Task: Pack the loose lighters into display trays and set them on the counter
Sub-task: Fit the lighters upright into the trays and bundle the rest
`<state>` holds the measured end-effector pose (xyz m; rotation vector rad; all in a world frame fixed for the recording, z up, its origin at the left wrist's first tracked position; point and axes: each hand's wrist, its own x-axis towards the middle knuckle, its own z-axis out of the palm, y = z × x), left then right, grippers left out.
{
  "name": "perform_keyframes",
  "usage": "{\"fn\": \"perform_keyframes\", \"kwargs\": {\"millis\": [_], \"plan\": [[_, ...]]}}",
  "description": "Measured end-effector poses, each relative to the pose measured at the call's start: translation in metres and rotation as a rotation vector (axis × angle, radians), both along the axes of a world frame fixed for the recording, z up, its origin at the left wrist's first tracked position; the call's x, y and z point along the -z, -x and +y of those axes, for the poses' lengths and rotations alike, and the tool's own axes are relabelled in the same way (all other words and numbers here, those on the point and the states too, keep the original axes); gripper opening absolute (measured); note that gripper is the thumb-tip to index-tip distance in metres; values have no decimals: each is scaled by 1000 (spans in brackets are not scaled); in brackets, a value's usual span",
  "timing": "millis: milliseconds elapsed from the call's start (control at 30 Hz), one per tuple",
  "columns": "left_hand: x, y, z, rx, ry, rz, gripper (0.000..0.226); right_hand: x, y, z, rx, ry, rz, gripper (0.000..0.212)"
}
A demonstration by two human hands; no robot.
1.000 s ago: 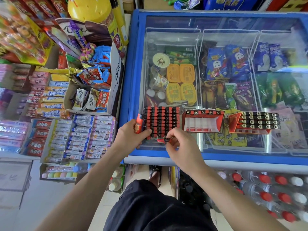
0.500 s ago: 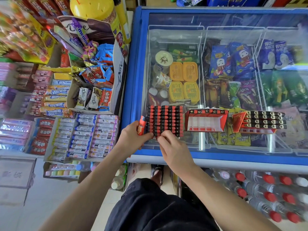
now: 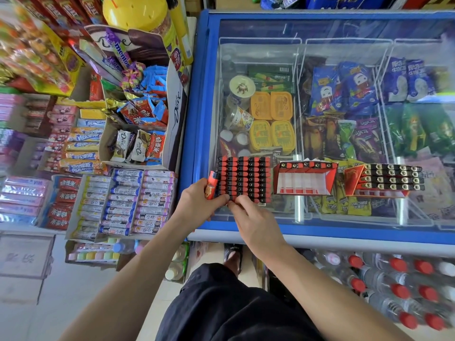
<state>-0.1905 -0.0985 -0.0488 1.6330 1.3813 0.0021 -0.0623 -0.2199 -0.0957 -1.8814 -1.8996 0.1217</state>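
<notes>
Fingers: your left hand (image 3: 197,204) grips one loose orange lighter (image 3: 212,185), thumb tip against the near edge of the full tray (image 3: 243,179); your right hand (image 3: 256,223) has its fingers (image 3: 237,205) curled at that same near edge; whether they pinch anything cannot be told.
Full tray: just beyond your fingertips on the freezer lid (image 3: 320,28); five columns of red-and-black lighters.
Empty tray (image 3: 305,179): right of your right hand; one row of lighters along its far side.
Third tray (image 3: 389,179): farther right; rows of black lighters, tops facing you.
Long axis: the orange lighter runs away from you, black head far.
Writing: "Dove" on the box (image 3: 176,107) and "mentos" on a roll (image 3: 122,55), both beyond your left hand.
</notes>
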Motion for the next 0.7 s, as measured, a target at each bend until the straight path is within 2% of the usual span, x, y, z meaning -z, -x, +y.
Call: {"fn": "perform_keyframes", "kwargs": {"millis": [300, 500, 567, 700], "plan": [[-3, -1, 0, -40, 11, -2, 32, -6, -2, 4, -35, -8, -24, 24], [-15, -2, 2, -78, -1, -95, 40, -16, -3, 4, 28, 19, 90, 13], [-24, -6, 1, -42, 15, -126, 38, -25, -4, 6, 106, 4, 257, 16], [-38, -13, 0, 134, 129, -211, 33, -55, -12, 21, 423, 92, 906, 29]]}}
